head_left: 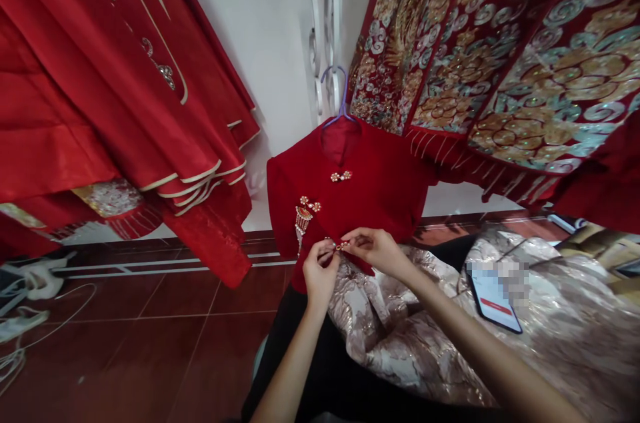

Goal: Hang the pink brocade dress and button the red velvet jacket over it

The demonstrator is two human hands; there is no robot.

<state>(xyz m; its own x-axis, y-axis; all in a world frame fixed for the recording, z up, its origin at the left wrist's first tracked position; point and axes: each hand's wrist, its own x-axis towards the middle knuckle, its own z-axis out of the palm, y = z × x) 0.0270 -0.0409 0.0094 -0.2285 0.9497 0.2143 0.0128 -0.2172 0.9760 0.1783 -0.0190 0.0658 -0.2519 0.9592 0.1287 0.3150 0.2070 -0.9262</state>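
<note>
A red velvet top (370, 193) hangs on a purple hanger (339, 96) in front of me. It carries a pearl clasp at the collar (341, 176) and a tasselled pearl ornament (304, 215) on the chest. My left hand (320, 271) and my right hand (376, 250) meet at the lower front of the top. Both pinch a small pearl clasp (340, 246) between fingertips. Part of the clasp is hidden by my fingers.
Red robes with cream trim (125, 96) hang at the left. Heavily embroidered red and gold garments (500, 56) hang at the right. A pale brocade fabric (550, 336) lies across my lap with a phone (495, 296) on it. White cables (25, 316) trail on the red tiled floor.
</note>
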